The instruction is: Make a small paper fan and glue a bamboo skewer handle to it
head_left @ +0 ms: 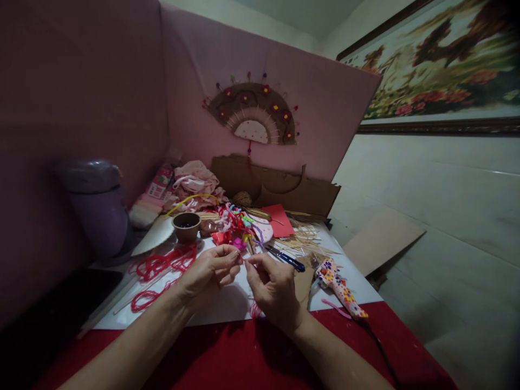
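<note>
My left hand is closed in a pinch over the white sheet, thumb against forefinger, on a thin piece of red cord. Almost touching it, my right hand pinches the same bit of cord from the other side. Only a tiny part of the cord shows between the fingertips. Below the right hand, loops of red cord come into sight; whether they join the held piece is hidden. Just beyond the fingers are a magenta piece and a shiny red packet.
Loose red cord lies left, near a brown bowl and purple cup. Right are blue-handled scissors and a flower-patterned glue gun with its cable. A decorated fan hangs on the pink board behind.
</note>
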`<state>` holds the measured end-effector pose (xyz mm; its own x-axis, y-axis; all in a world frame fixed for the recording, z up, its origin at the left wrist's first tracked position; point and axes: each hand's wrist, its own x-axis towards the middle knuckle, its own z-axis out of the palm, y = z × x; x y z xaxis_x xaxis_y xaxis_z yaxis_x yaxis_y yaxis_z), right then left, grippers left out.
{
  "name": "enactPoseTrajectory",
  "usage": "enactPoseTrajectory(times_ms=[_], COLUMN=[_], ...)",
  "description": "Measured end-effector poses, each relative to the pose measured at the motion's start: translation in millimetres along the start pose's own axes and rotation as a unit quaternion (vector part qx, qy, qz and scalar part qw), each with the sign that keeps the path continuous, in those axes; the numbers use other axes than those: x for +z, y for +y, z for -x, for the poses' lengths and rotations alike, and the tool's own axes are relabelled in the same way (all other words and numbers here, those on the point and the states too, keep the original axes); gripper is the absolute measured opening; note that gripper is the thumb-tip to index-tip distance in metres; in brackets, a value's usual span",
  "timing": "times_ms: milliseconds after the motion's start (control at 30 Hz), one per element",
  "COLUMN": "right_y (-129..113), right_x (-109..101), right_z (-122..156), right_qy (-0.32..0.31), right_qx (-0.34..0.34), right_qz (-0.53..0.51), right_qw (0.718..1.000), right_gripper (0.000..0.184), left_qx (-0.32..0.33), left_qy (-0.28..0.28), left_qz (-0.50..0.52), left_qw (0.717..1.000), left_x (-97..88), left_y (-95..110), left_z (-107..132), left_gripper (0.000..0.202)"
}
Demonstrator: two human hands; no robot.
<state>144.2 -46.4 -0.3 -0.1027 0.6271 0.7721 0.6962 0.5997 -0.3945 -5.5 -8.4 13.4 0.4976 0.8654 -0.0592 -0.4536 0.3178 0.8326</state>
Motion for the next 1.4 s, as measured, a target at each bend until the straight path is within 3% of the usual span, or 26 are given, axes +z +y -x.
enactPoseTrajectory(times_ms=[1400], right_y=[1.9], right_x=[0.8], right_z=[0.4], right_qy=[-0.011], right_qx=[-0.01], right_qz=[-0.003], right_qw=[1.0], right_gripper=[0.009], left_qx=[0.006], left_qy=[-0.008], left_qz=[-0.022], left_qw=[1.0], left_x=[0.2], left_y=[-3.0], left_z=[-1.0], left_gripper=[0.016])
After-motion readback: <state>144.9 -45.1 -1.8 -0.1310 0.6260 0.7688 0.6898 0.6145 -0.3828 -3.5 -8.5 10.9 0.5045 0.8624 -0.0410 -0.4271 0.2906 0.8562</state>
